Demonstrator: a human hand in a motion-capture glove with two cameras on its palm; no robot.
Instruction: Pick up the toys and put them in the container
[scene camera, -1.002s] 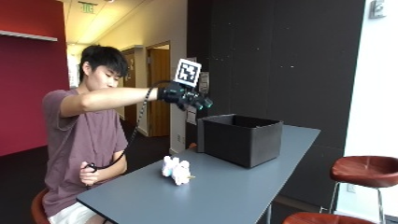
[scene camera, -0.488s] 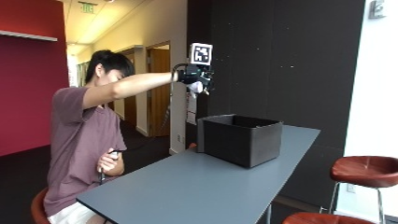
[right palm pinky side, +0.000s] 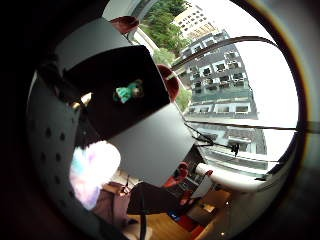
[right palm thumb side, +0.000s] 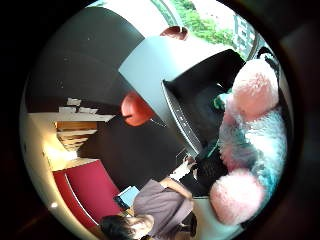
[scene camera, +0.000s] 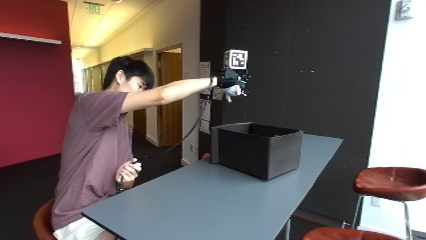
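My gloved right hand (scene camera: 228, 81) is raised high, above the near edge of the black container (scene camera: 259, 148) on the grey table (scene camera: 200, 200). It grips a fluffy pink, white and pale blue toy (scene camera: 233, 91), which sits close to the palm in both palm views (right palm thumb side: 250, 145) (right palm pinky side: 92, 170). The container (right palm pinky side: 120, 95) is open at the top, and a small green toy (right palm pinky side: 127, 91) lies on its floor. That green toy (right palm thumb side: 220, 101) also shows partly behind the fluffy one.
Red-brown stools (scene camera: 389, 180) stand at the table's right side, another (scene camera: 339, 234) near the front corner. A dark wall runs behind the container. The person's bare left hand (scene camera: 128, 172) rests low by the table's near end.
The fluffy toy that lay on the table a second ago is gone from there. My hand has risen and moved toward the container.
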